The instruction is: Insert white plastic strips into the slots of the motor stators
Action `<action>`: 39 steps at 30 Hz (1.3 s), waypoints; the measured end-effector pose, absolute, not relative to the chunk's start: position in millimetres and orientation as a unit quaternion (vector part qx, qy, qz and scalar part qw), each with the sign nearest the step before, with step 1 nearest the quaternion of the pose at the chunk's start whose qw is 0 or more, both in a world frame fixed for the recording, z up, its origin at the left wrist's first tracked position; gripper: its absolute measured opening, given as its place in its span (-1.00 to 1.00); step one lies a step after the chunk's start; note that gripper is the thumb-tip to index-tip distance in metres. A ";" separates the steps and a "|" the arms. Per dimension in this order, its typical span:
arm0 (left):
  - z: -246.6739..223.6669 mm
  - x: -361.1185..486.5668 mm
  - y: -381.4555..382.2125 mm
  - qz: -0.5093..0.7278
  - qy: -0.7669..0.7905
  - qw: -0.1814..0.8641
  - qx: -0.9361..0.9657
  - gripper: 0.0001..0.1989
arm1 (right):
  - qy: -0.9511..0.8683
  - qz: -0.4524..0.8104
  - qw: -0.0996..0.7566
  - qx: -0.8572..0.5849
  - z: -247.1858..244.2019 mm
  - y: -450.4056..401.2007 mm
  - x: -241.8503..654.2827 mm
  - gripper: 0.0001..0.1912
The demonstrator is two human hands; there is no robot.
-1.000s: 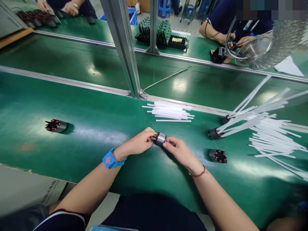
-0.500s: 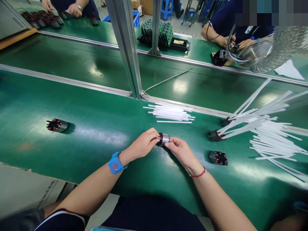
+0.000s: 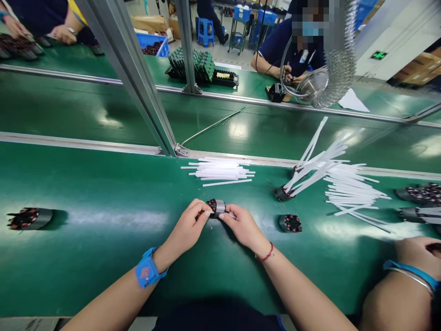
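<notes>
A small motor stator (image 3: 217, 208), a grey steel ring with dark and copper-coloured windings, lies on its side between my two hands on the green bench. My left hand (image 3: 191, 223) pinches at its left, wound end, where a small white tip shows by the thumb. At the right end my right hand (image 3: 243, 225) is closed, with a bit of white strip (image 3: 232, 214) showing between the fingers; most of that strip is hidden. Beyond my hands lies a pile of white strips (image 3: 222, 171). Another stator (image 3: 290, 223) stands to the right.
Stators with long white strips (image 3: 310, 168) sticking out stand at right, beside more loose strips (image 3: 356, 188). One stator (image 3: 31, 218) lies far left. A metal post (image 3: 138, 82) rises from the bench rail. A co-worker's hand (image 3: 418, 257) is at lower right; other people sit across.
The view has swung to the right and up, bringing the neighbour's hand and more stators in at the right. Both hands keep their hold around the same stator.
</notes>
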State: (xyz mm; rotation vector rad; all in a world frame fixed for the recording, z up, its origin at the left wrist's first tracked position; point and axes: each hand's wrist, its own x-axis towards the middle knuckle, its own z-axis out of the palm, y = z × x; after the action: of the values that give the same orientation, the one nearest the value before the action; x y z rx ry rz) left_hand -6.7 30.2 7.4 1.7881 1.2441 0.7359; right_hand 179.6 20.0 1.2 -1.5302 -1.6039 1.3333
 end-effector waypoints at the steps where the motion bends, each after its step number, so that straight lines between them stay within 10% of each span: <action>1: 5.4 -5.3 30.6 0.286 0.511 0.422 0.692 -0.81 | -0.616 0.455 0.261 -0.588 2.4 18.7 178.9 -0.81; 23: 7.0 -1.0 30.7 0.262 0.520 0.436 0.686 -0.92 | -0.772 0.415 0.093 -0.472 28.1 32.6 208.2 -0.63; 31: 12.0 -15.3 37.9 0.215 0.516 0.461 0.689 -0.84 | -0.835 0.055 0.009 -0.548 27.8 99.3 178.5 -0.74; 39: 7.4 -25.2 44.9 0.182 0.519 0.466 0.693 -0.80 | -0.838 0.081 0.000 -0.540 18.3 114.2 173.8 -0.73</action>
State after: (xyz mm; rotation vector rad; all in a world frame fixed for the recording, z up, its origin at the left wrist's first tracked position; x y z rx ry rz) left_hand -25.2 44.9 7.4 1.7008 1.2752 0.4468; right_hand 173.8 114.2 18.3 -1.6957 -2.6317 0.2539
